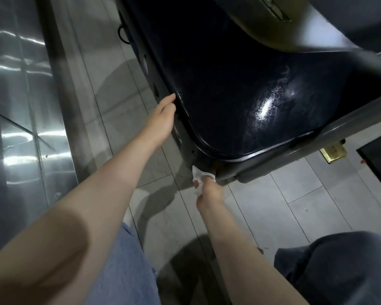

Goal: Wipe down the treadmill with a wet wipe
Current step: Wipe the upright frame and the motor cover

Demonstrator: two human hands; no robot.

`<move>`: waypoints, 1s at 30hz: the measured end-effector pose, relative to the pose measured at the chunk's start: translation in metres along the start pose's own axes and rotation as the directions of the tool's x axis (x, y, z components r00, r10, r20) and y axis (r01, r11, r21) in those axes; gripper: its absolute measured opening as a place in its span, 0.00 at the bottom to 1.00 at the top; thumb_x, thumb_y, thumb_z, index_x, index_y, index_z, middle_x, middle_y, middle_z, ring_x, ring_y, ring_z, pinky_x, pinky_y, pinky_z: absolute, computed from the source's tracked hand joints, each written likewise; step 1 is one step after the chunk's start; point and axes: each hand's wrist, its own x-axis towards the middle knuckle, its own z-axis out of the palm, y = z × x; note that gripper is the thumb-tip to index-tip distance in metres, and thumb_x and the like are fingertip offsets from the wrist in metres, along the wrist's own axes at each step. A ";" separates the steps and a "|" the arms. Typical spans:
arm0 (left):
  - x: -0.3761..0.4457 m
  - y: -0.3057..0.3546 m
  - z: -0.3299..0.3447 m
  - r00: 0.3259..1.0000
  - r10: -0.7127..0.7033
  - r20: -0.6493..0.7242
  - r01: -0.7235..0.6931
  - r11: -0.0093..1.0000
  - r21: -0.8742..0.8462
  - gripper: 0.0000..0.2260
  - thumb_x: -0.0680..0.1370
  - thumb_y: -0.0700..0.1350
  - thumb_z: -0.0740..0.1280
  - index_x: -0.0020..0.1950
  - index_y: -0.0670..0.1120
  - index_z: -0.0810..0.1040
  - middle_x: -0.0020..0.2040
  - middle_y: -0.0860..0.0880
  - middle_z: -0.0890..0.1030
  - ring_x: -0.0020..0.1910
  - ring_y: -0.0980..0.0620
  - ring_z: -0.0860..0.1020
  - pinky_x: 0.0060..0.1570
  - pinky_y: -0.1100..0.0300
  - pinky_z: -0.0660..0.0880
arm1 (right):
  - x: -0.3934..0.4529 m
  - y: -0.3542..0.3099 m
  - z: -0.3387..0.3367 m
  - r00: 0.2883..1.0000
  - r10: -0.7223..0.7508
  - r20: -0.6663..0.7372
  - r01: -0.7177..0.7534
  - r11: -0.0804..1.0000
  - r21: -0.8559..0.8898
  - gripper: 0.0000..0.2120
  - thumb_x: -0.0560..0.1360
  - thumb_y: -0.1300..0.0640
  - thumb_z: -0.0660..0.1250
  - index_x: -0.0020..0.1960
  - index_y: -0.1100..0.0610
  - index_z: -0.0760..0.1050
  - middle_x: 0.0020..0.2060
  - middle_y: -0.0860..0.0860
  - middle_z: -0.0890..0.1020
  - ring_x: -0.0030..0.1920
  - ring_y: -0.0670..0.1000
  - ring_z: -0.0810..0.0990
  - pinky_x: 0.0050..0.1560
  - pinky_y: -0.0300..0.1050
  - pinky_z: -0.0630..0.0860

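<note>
The treadmill's glossy dark blue cover (224, 89) fills the upper middle of the view, with wet streaks shining near its right side. Its grey base frame (273, 159) runs along the lower edge. My left hand (163, 117) rests against the cover's left edge; its fingers curl under the rim there and are partly hidden. My right hand (209, 190) grips a crumpled white wet wipe (199, 176) and presses it against the underside of the frame at the near corner. Its fingertips are hidden behind the wipe and frame.
Grey floor tiles (295, 205) lie under the treadmill. A shiny metal wall panel (15, 95) runs along the left. A brass-coloured fitting (332, 151) and a dark mat (378, 159) sit at the right. My knees in jeans (339, 267) are at the bottom.
</note>
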 end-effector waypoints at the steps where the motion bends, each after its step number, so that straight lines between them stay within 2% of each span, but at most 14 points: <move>1: 0.002 -0.001 -0.004 1.000 0.001 0.003 -0.001 1.000 0.006 0.26 0.78 0.51 0.50 0.77 0.52 0.63 0.76 0.53 0.65 0.75 0.54 0.63 0.76 0.50 0.60 | -0.005 -0.003 0.003 0.997 0.060 0.058 -0.065 0.993 0.097 0.05 0.75 0.69 0.62 0.48 0.63 0.74 0.38 0.53 0.78 0.34 0.49 0.77 0.33 0.37 0.73; 3: 0.004 -0.004 -0.010 1.000 0.020 0.012 -0.020 1.000 0.012 0.23 0.82 0.49 0.49 0.76 0.53 0.65 0.75 0.53 0.66 0.74 0.53 0.64 0.75 0.50 0.60 | -0.023 -0.016 0.003 0.981 0.078 0.180 -0.120 0.964 0.238 0.08 0.74 0.72 0.59 0.45 0.63 0.75 0.38 0.54 0.78 0.33 0.48 0.76 0.31 0.34 0.72; 5: 0.010 -0.007 -0.016 1.000 0.015 0.016 -0.015 1.000 0.017 0.20 0.84 0.47 0.49 0.76 0.52 0.66 0.74 0.52 0.68 0.73 0.53 0.66 0.75 0.52 0.61 | -0.035 -0.032 0.002 0.956 0.080 0.281 -0.181 0.916 0.358 0.10 0.74 0.73 0.55 0.45 0.65 0.74 0.40 0.56 0.77 0.36 0.48 0.79 0.35 0.33 0.76; 7: 0.016 -0.006 -0.023 1.000 -0.014 0.010 0.013 1.000 0.005 0.19 0.84 0.47 0.49 0.74 0.52 0.67 0.69 0.51 0.72 0.69 0.53 0.69 0.73 0.53 0.64 | -0.039 -0.045 0.003 0.929 0.129 0.347 -0.279 0.860 0.428 0.12 0.74 0.75 0.53 0.45 0.67 0.75 0.46 0.61 0.78 0.50 0.53 0.80 0.51 0.36 0.79; 8: 0.019 -0.004 -0.026 1.000 -0.022 -0.004 0.022 1.000 -0.001 0.19 0.84 0.48 0.49 0.73 0.52 0.68 0.66 0.52 0.73 0.67 0.53 0.71 0.72 0.53 0.65 | -0.040 -0.047 0.006 0.918 0.162 0.361 -0.320 0.842 0.435 0.12 0.75 0.75 0.53 0.45 0.68 0.75 0.48 0.63 0.78 0.54 0.55 0.79 0.56 0.39 0.78; 10: 0.025 0.001 -0.031 0.999 -0.019 -0.044 0.018 1.000 -0.011 0.17 0.83 0.50 0.51 0.70 0.54 0.71 0.65 0.54 0.74 0.66 0.53 0.72 0.71 0.52 0.66 | -0.036 -0.042 0.015 0.904 0.219 0.366 -0.369 0.833 0.412 0.12 0.77 0.76 0.53 0.45 0.69 0.75 0.45 0.63 0.78 0.49 0.55 0.79 0.50 0.41 0.79; 12: 0.029 0.002 -0.035 0.997 -0.020 -0.080 0.017 0.999 -0.034 0.17 0.82 0.51 0.52 0.68 0.55 0.73 0.67 0.54 0.74 0.68 0.53 0.71 0.72 0.50 0.66 | -0.026 -0.027 0.024 0.890 0.290 0.351 -0.425 0.806 0.412 0.11 0.78 0.74 0.55 0.53 0.69 0.75 0.46 0.63 0.78 0.43 0.54 0.79 0.42 0.45 0.82; 14: 0.031 0.001 -0.038 0.994 -0.035 -0.102 0.030 0.998 -0.049 0.17 0.83 0.50 0.52 0.69 0.53 0.72 0.69 0.53 0.73 0.69 0.52 0.71 0.72 0.50 0.65 | -0.019 -0.017 0.028 0.893 0.332 0.302 -0.439 0.789 0.429 0.14 0.79 0.72 0.55 0.62 0.68 0.73 0.47 0.63 0.78 0.41 0.55 0.79 0.36 0.47 0.83; 15: 0.032 0.000 -0.040 0.993 -0.040 -0.109 0.035 0.998 -0.048 0.17 0.83 0.49 0.52 0.70 0.52 0.72 0.69 0.52 0.73 0.69 0.52 0.70 0.72 0.50 0.65 | -0.018 -0.015 0.028 0.898 0.324 0.297 -0.428 0.797 0.425 0.15 0.80 0.71 0.56 0.64 0.67 0.72 0.48 0.63 0.78 0.42 0.56 0.79 0.35 0.47 0.82; 20: 0.029 0.003 -0.050 0.991 -0.050 -0.125 0.040 0.996 -0.079 0.18 0.83 0.50 0.52 0.71 0.51 0.70 0.70 0.53 0.72 0.70 0.52 0.69 0.73 0.50 0.64 | -0.048 -0.037 0.028 0.866 0.230 0.444 -0.441 0.770 0.462 0.10 0.78 0.71 0.60 0.55 0.66 0.77 0.45 0.62 0.81 0.43 0.57 0.82 0.50 0.46 0.81; 23: 0.027 0.006 -0.051 0.992 -0.019 -0.127 0.010 0.998 -0.066 0.19 0.83 0.49 0.51 0.72 0.51 0.69 0.71 0.52 0.71 0.70 0.52 0.68 0.73 0.49 0.64 | -0.052 -0.044 0.049 0.848 0.243 0.472 -0.479 0.730 0.486 0.11 0.78 0.71 0.59 0.58 0.68 0.75 0.56 0.64 0.79 0.55 0.59 0.81 0.56 0.48 0.79; 26: 0.023 0.006 -0.055 0.992 0.003 -0.127 -0.008 0.999 -0.042 0.19 0.84 0.48 0.50 0.73 0.50 0.68 0.70 0.51 0.71 0.70 0.51 0.68 0.73 0.49 0.64 | -0.050 -0.033 0.080 0.846 0.240 0.476 -0.511 0.620 0.596 0.16 0.80 0.69 0.58 0.66 0.66 0.73 0.65 0.60 0.76 0.64 0.55 0.77 0.63 0.45 0.75; 28: 0.019 0.004 -0.060 0.993 0.009 -0.118 -0.011 1.000 -0.017 0.20 0.84 0.49 0.49 0.74 0.50 0.67 0.71 0.51 0.70 0.70 0.51 0.68 0.73 0.49 0.64 | -0.048 -0.028 0.095 0.841 0.248 0.481 -0.538 0.481 0.692 0.16 0.80 0.67 0.60 0.66 0.65 0.74 0.63 0.58 0.78 0.62 0.54 0.79 0.61 0.44 0.77; 30: 0.016 0.002 -0.068 0.991 -0.008 -0.133 0.006 1.000 -0.015 0.20 0.83 0.50 0.50 0.73 0.50 0.67 0.69 0.52 0.71 0.69 0.51 0.68 0.72 0.48 0.64 | -0.052 -0.031 0.102 0.861 0.230 0.454 -0.507 0.461 0.729 0.15 0.80 0.67 0.60 0.65 0.66 0.74 0.59 0.60 0.80 0.58 0.55 0.81 0.55 0.45 0.80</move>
